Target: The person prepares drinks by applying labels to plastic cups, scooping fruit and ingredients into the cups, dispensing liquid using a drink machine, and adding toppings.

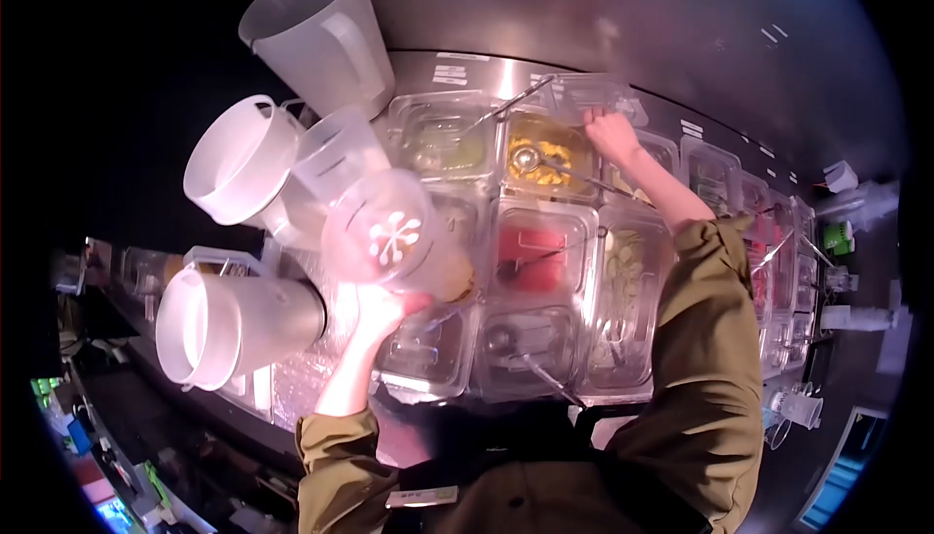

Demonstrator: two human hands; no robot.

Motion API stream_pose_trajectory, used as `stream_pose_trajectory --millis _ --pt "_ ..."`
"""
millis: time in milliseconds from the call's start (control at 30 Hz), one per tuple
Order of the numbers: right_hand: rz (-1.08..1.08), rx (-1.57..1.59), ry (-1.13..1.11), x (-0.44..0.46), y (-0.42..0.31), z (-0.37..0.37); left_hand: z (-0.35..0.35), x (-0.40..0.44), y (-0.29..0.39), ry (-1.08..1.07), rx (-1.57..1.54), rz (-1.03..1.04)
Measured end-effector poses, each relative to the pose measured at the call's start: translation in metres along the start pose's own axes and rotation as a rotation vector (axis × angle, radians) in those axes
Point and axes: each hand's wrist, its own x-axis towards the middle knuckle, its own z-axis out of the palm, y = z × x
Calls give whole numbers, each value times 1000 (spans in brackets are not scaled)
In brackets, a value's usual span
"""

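My left hand (pixel 389 308) is wrapped round a clear plastic cup (pixel 377 254), tilted, with a white branching mark on it. Beyond the cup, a lidded tub (pixel 428 357) is partly hidden. My right hand (pixel 611 133) has its fingers closed at the edge of a clear lid (pixel 584 91), raised at the back of a tub of yellow chunks (pixel 525 176). A metal scoop (pixel 526 158) lies in those chunks, its handle running toward my right forearm. What the yellow chunks are, I cannot tell.
Several clear tubs stand in rows, among them one with red contents (pixel 530 260) and one with pale green slices (pixel 623 271). On the left are large pitchers (pixel 243 325) and a tall grey jug (pixel 326 38). Long spoon handles stick out over the tubs.
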Motion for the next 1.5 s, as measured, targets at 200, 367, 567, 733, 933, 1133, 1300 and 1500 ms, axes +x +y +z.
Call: stream_pose_trajectory --millis 200,367,567,733,933,1133,1300,1500 --pt "-74 34 295 -39 -100 -28 11 -20 16 9 -168 -93" --pt "-116 326 392 -62 -116 -65 17 -48 40 -11 -263 -128" --pt "-143 1887 0 -147 -174 -165 46 -52 75 133 -98 245" --pt "3 1703 193 -172 -198 -212 64 -64 85 -32 -350 354" --pt "-165 2048 91 -192 -170 -254 54 -93 142 121 -14 665" --pt "-237 2245 130 -201 -170 -273 57 -113 163 130 -90 743" --pt "-300 2200 204 -204 -177 -286 64 -127 176 213 107 815" --pt "-294 2105 154 -210 -175 -292 62 -125 180 141 178 743"
